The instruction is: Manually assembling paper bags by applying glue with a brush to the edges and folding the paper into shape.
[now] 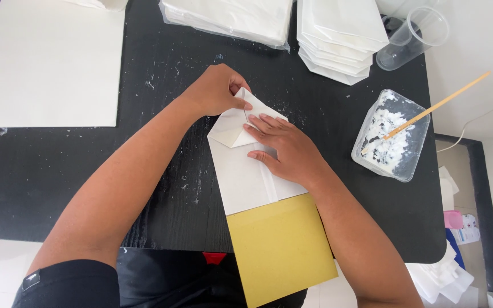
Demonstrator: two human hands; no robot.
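A white paper bag (pixel 243 171) lies flat on the black table (pixel 58 171), its top end folded into triangular flaps. A yellow card (pixel 281 245) sticks out of its near end, over the table edge. My left hand (pixel 215 88) pinches the far corner of the folded flap. My right hand (pixel 286 148) lies flat on the bag, fingers pressing the fold.
A clear tub of white paste (pixel 392 137) with a wooden stick (pixel 437 105) stands at the right. Stacks of white paper bags (pixel 340 34) and a wrapped pack (pixel 229 17) lie at the back, beside a clear plastic cup (pixel 412 37). A large white sheet (pixel 49 63) covers the far left.
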